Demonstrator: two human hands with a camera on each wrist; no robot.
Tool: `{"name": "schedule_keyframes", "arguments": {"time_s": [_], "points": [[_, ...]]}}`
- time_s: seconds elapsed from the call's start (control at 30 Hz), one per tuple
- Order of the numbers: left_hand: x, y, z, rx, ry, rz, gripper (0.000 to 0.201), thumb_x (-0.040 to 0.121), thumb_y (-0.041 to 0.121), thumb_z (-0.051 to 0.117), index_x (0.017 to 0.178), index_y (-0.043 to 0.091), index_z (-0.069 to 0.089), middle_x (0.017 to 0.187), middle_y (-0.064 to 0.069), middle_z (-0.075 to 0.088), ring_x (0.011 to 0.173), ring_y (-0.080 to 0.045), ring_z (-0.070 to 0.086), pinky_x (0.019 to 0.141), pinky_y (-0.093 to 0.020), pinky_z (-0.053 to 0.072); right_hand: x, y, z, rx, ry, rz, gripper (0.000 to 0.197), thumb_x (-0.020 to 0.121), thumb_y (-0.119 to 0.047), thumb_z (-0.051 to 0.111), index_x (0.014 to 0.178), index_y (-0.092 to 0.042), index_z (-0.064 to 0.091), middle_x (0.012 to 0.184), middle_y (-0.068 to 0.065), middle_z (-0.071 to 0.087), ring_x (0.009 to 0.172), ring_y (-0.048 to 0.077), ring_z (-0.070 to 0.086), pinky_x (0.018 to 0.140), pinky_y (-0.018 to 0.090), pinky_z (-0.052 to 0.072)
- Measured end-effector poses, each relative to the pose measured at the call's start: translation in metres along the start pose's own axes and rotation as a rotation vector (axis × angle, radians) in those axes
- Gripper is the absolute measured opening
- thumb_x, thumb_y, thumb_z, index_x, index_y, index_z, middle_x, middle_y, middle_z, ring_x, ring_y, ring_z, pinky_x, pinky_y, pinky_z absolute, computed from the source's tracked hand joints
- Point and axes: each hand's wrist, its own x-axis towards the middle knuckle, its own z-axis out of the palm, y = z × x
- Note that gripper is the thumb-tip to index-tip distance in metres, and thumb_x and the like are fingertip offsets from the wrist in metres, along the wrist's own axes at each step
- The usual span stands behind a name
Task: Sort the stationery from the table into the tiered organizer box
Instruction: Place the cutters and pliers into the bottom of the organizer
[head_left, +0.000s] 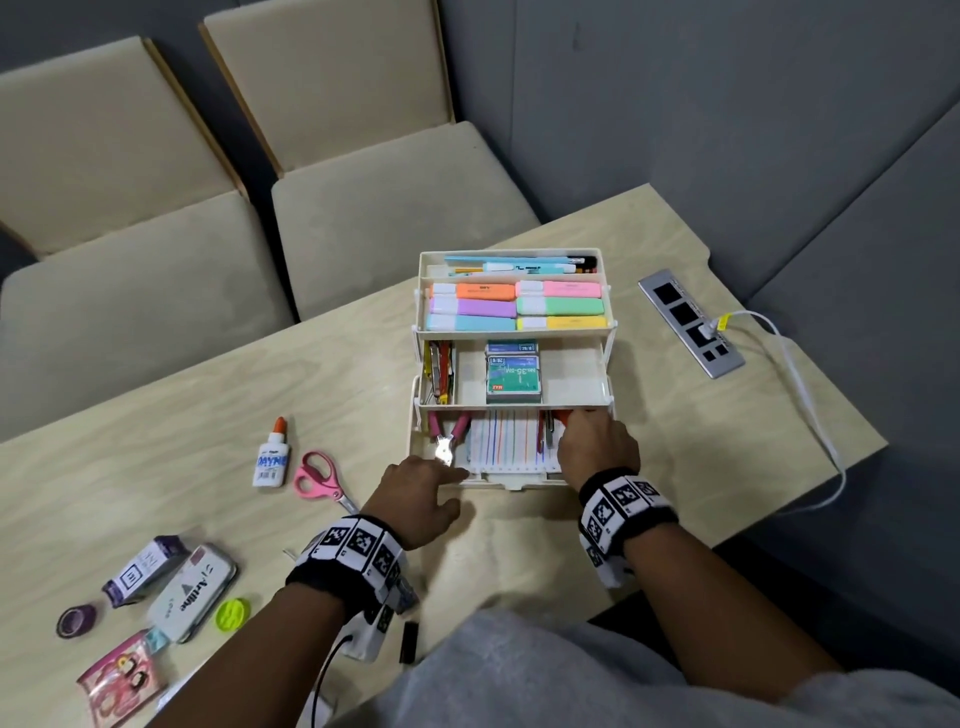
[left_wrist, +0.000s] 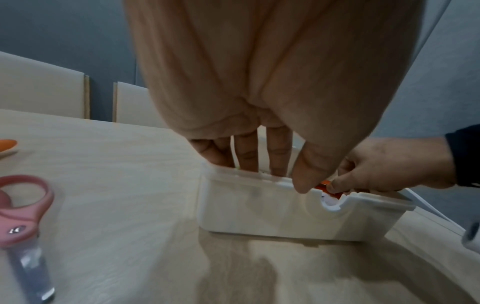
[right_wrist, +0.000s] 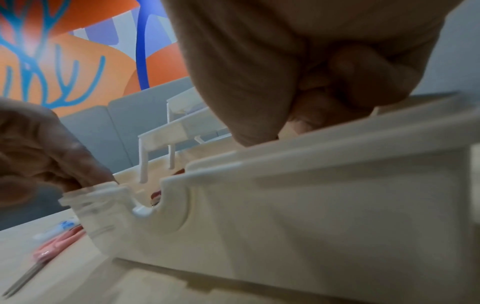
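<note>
At far left of table (head_left: 218, 374), near the front edge: purple tape roll (head_left: 76, 619), pink sticker pack (head_left: 122, 680), purple-and-white box (head_left: 143, 570), white Artline tin (head_left: 193, 590), green round disc (head_left: 232, 614). Further back, approx. mid-left: glue bottle (head_left: 272, 455) w/ orange cap lying flat, pink-handled scissors (head_left: 321, 480) just beside it, blades pointing toward the person.

Left hand (head_left: 422, 501) sits at front-left corner of organizer box (head_left: 511, 364); fingers (left_wrist: 249, 152) straight, tips over the front rim into the bottom tier, thumb resting on the rim by the notch. Grips nothing visible.

Box stands centre-right of table, three tiers stepped open. Top tier: pens in the rear slot, six pastel highlighters (head_left: 517, 306) in front. Middle tier: small tools in the left slot, staple boxes (head_left: 513, 376) stacked at centre. Bottom tier: pink-handled pliers (head_left: 447, 434) at left, pad w/ coloured stripes (head_left: 511, 441) at centre.

Right hand (head_left: 597, 447) is inside the bottom tier's right end, fingers curled, pinching an orange item (left_wrist: 323, 184); item mostly hidden, type not determinable.

Right of box: metal socket strip (head_left: 688, 322) set in the table, white cable (head_left: 800, 389) plugged in, trailing off the table's right edge.
</note>
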Motion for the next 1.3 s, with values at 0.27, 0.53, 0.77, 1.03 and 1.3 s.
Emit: {"name": "schedule_keyframes", "arguments": {"time_s": [0.27,0.53,0.77,1.03,1.3], "points": [[0.003,-0.001,-0.001,-0.047,0.012,-0.014,0.061,0.074,0.048,0.045,0.130,0.032,0.060,0.130,0.006,0.063,0.122,-0.018,0.054,0.105,-0.038,0.040,-0.020,-0.014,0.022,-0.176,0.024,-0.247,0.034,0.095,-0.031,0.053,0.128,-0.023,0.058,0.122,0.013,0.057,0.108,0.034,0.059,0.085,0.045,0.053],[0.000,-0.001,0.001,-0.026,0.008,-0.013,0.054,0.079,0.044,0.049,0.132,0.033,0.057,0.132,0.007,0.062,0.124,-0.018,0.052,0.104,-0.038,0.039,0.000,-0.027,0.032,-0.295,-0.229,-0.313,0.045,0.100,-0.050,0.034,0.134,-0.029,0.053,0.137,0.025,0.038,0.112,0.043,0.051,0.091,0.048,0.049],[0.000,-0.003,0.002,-0.029,0.038,-0.001,0.047,0.086,0.035,0.058,0.133,0.032,0.057,0.133,0.007,0.061,0.125,-0.018,0.051,0.104,-0.035,0.039,0.002,-0.013,0.028,-0.258,-0.111,-0.094,0.057,0.092,-0.050,0.048,0.131,-0.009,0.056,0.134,0.028,0.043,0.115,0.044,0.048,0.094,0.046,0.050],[0.000,-0.003,0.003,-0.074,0.011,-0.003,0.063,0.071,0.048,0.047,0.132,0.033,0.058,0.131,0.004,0.063,0.124,-0.019,0.052,0.105,-0.034,0.039,0.001,-0.009,0.031,-0.189,-0.064,-0.076,0.074,0.091,-0.054,0.050,0.147,-0.007,0.034,0.143,0.028,0.032,0.123,0.045,0.042,0.101,0.050,0.046],[-0.015,-0.013,0.005,-0.215,0.259,0.106,0.042,0.078,0.032,0.053,0.117,0.032,0.069,0.118,0.012,0.067,0.110,-0.009,0.056,0.094,-0.024,0.041,-0.027,-0.010,0.022,-0.254,0.040,-0.215,0.058,0.091,-0.062,0.043,0.121,-0.016,0.064,0.127,0.013,0.058,0.118,0.035,0.046,0.100,0.048,0.041]]}}
